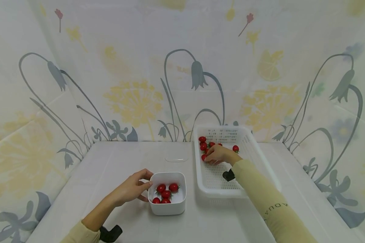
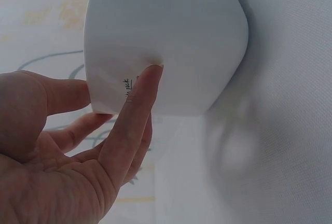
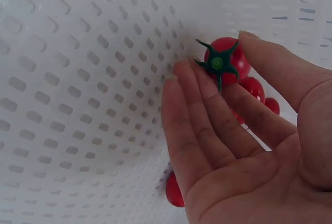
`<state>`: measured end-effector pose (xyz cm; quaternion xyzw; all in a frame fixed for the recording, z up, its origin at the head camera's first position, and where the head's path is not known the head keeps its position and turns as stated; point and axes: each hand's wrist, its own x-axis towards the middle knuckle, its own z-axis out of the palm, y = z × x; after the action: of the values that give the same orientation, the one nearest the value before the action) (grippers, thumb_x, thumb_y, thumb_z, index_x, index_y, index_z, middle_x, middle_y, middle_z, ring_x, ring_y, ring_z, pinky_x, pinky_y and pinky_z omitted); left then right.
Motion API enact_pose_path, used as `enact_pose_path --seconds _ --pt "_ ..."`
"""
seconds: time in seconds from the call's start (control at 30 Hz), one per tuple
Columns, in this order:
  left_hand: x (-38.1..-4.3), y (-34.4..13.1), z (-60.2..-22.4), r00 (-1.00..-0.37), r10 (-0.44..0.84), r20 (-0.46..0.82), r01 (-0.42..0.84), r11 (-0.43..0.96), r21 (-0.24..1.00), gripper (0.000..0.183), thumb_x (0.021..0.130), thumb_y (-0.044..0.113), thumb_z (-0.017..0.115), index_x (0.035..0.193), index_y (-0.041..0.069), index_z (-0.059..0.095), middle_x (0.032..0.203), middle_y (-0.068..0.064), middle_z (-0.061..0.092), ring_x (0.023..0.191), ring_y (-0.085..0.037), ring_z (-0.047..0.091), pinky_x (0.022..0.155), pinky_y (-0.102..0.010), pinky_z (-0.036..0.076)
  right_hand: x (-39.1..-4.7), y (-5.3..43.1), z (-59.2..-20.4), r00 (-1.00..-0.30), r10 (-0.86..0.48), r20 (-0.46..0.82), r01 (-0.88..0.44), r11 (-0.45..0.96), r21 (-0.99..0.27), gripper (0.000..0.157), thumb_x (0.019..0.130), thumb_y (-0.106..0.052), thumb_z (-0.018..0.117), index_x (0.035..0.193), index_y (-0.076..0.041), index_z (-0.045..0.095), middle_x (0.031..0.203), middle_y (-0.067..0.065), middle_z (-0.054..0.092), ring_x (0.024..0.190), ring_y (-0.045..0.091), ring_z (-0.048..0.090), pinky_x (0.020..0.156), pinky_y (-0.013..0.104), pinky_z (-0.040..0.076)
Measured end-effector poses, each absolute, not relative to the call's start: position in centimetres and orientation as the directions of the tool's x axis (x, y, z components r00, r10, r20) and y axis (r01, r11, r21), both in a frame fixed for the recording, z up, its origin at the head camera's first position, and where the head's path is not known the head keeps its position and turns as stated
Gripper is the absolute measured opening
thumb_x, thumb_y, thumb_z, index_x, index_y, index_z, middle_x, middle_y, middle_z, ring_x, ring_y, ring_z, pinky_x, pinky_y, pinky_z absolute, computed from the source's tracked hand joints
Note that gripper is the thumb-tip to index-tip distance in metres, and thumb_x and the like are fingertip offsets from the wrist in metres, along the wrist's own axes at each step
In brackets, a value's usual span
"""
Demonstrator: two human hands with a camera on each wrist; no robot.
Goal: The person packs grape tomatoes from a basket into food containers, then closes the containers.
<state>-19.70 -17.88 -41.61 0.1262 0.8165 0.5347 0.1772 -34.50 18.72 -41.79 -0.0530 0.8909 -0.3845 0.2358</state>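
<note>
A white square box (image 1: 168, 209) with several cherry tomatoes (image 1: 166, 194) in it stands at front centre. My left hand (image 1: 134, 186) rests against its left side, thumb at the rim. In the left wrist view one fingertip touches the box's outer wall (image 2: 176, 32) and the other fingers spread beside it. Over the back left of a white perforated basket (image 1: 222, 193), my right hand (image 1: 218, 154) reaches in among more tomatoes. In the right wrist view its thumb and fingertips pinch a cherry tomato (image 3: 226, 60) with a green star-shaped stem top.
Behind the pinched one lie other tomatoes (image 3: 253, 88), and a single tomato (image 1: 235, 148) sits farther right in the basket. A clear, flat lid-like piece (image 1: 176, 160) lies behind the box. A floral-printed curtain (image 1: 134, 67) closes off the back and sides.
</note>
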Motion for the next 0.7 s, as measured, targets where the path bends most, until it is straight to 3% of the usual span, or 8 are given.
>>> enact_pose_path --seconds 0.23,0.47,0.7 --pt "-19.7 -17.9 -41.6 -0.903 0.402 -0.154 0.018 0.393 0.919 0.028 0.104 0.01 0.058 0.13 0.001 0.054 0.133 -0.023 0.055 0.111 -0.039 0.065 0.068 -0.047 0.064 -34.4 18.6 -41.6 -0.88 -0.324 -0.348 0.052 0.663 -0.747 0.026 0.095 -0.011 0.072 0.113 0.007 0.069 0.097 0.016 0.073 0.083 0.022 0.07 0.085 0.038 0.063" --pt "-19.7 -17.9 -41.6 -0.905 0.396 -0.156 0.016 0.399 0.917 0.028 0.104 0.011 0.058 0.13 0.002 0.054 0.134 -0.023 0.055 0.112 -0.04 0.064 0.068 -0.046 0.065 -33.9 18.7 -40.8 -0.865 -0.379 -0.327 0.025 0.619 -0.785 0.025 0.095 -0.01 0.071 0.111 0.008 0.068 0.101 0.023 0.073 0.09 0.03 0.073 0.091 0.046 0.061" --pt "-19.7 -17.9 -41.6 -0.903 0.402 -0.153 0.02 0.395 0.918 0.028 0.104 0.011 0.058 0.13 0.002 0.055 0.133 -0.022 0.055 0.113 -0.04 0.064 0.068 -0.045 0.065 -33.4 19.4 -40.1 -0.842 -0.446 -0.302 -0.014 0.579 -0.815 0.025 0.098 -0.014 0.068 0.112 0.006 0.068 0.109 0.026 0.072 0.099 0.035 0.072 0.086 0.036 0.062"
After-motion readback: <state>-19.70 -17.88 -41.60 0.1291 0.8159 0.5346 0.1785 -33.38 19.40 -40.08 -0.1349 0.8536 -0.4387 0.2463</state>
